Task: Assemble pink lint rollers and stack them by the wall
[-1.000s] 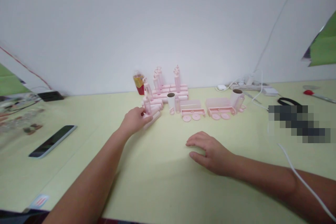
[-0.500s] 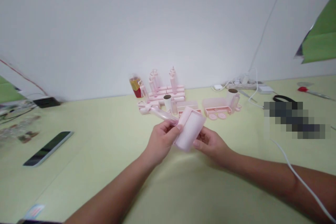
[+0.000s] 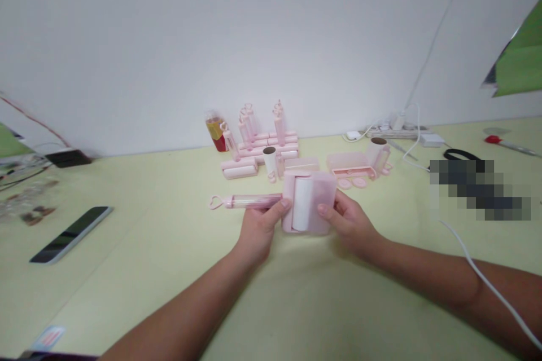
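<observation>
A pink lint roller (image 3: 302,202) with a white paper roll in an open pink cover is held above the pale green table (image 3: 271,304). Its clear pink handle (image 3: 249,201) points left and ends in a heart-shaped loop. My left hand (image 3: 258,225) pinches the handle where it meets the roller head. My right hand (image 3: 345,219) grips the right side of the cover. Behind them stands a cluster of more pink lint rollers and parts (image 3: 260,149), some upright, some lying stacked.
Further pink covers, small discs and a roll (image 3: 359,166) lie at the back right. A small bottle with red base (image 3: 215,131) stands by the wall. A phone (image 3: 70,234) lies at left. A power strip and cables (image 3: 398,132) are at the back right; a white cable (image 3: 486,287) crosses my right forearm.
My left hand took a lint roller from the cluster and brought it forward. My right hand rose from the table and took the cover. The roller now lies level, its handle pointing left.
</observation>
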